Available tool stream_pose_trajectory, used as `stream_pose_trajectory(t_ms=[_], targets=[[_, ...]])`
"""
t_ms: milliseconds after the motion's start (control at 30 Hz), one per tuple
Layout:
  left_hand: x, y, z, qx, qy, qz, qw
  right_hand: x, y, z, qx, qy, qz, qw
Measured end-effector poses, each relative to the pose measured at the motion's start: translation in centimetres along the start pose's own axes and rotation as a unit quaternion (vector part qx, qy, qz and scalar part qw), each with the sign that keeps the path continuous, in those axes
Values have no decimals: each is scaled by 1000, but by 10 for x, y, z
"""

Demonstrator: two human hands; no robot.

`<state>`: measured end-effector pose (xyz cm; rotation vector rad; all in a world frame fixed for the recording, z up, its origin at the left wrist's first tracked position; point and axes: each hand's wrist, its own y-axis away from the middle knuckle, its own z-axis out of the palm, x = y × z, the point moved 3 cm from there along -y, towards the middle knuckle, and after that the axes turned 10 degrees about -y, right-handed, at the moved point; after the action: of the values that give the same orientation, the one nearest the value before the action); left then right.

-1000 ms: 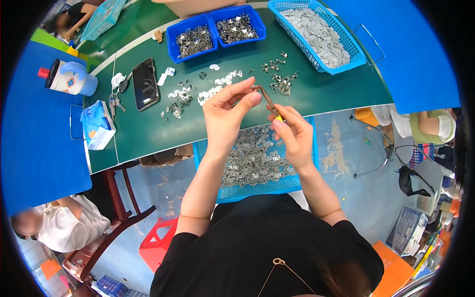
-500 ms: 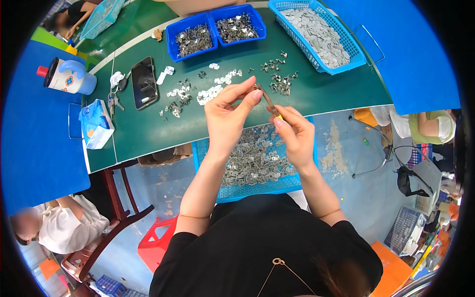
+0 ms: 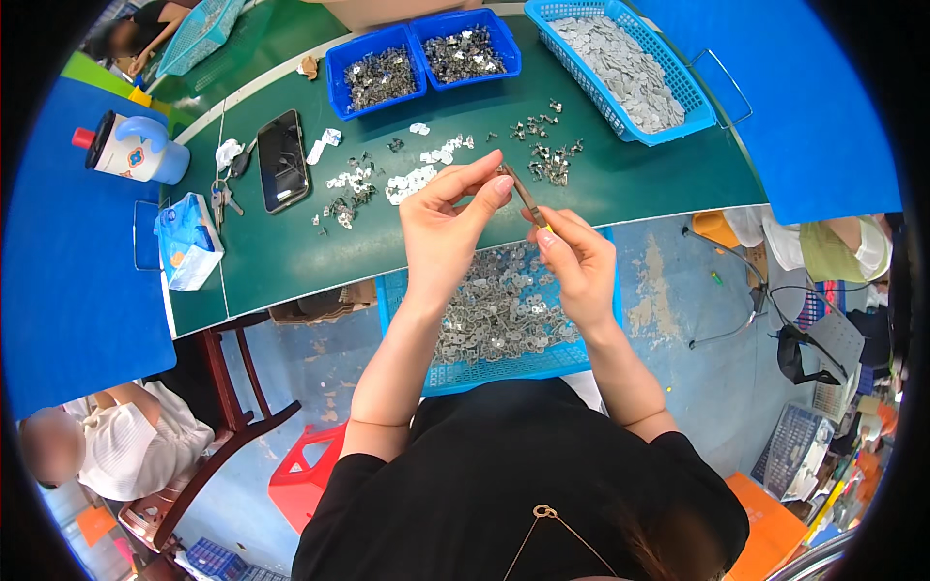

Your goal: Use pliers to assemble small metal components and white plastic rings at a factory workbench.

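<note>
My right hand (image 3: 581,266) is closed around a slim brown metal tool (image 3: 526,197) with a bit of yellow at the grip. The tool slants up to the left, toward my other hand. Thumb and forefinger of my left hand (image 3: 441,228) pinch at its far tip; any small piece between them is too small to make out. Both hands hover above the table's near edge. Below them sits a light-blue basket (image 3: 484,378) of small metal parts (image 3: 504,315). Just beyond my left hand, flat whitish pieces (image 3: 412,184) lie on the green table (image 3: 387,254).
Two dark-blue bins (image 3: 378,114) of small metal clips stand at the back. A light-blue basket (image 3: 693,124) of flat grey pieces is at back right. Loose clips (image 3: 552,165) lie nearer. Leftward are a phone (image 3: 284,165), keys, a tumbler (image 3: 136,150) and a tissue pack (image 3: 190,242).
My hands and the tool have hardly moved; the tool has turned very slightly. At the far left, the seated person's head has shifted a little.
</note>
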<state>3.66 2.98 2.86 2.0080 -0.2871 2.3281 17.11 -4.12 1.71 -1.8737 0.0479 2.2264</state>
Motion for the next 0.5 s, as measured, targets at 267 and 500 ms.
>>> stream_pose_trajectory(t_ms=[267, 500], targets=[[1, 0, 0, 0, -25, 15, 1000, -1, 1, 0, -2, 26, -2, 1000], [-11, -6, -3, -35, 71, -64, 995, -4, 3, 3, -2, 31, -14, 999]])
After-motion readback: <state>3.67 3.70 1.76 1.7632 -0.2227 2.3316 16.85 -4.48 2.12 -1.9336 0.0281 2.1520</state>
